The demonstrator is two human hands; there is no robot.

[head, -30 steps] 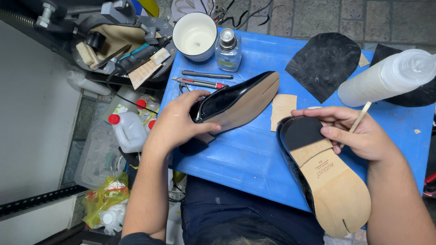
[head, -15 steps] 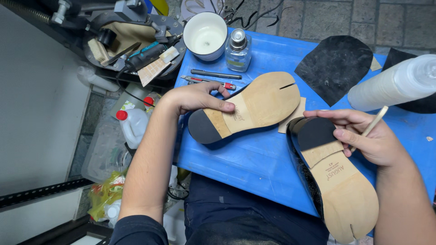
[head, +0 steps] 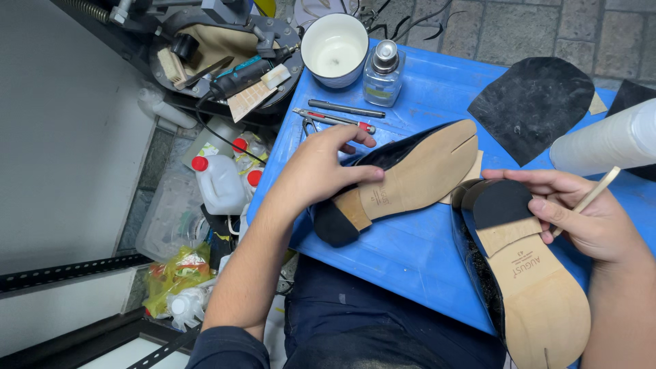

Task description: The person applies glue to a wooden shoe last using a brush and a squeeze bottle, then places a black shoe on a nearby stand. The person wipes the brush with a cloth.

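The left hand point(head: 320, 171) grips a black shoe point(head: 403, 181) near its heel, fingers curled over the tan sole, which faces up on the blue table point(head: 410, 253). The right hand point(head: 588, 219) clasps a second black shoe point(head: 529, 273) at its dark heel, sole up at the table's edge, with a thin wooden stick point(head: 593, 195) pinched between its fingers.

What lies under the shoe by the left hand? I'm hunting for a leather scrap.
A tan piece pokes out beneath the shoe at its toe, on the blue table. How far it extends underneath is hidden.
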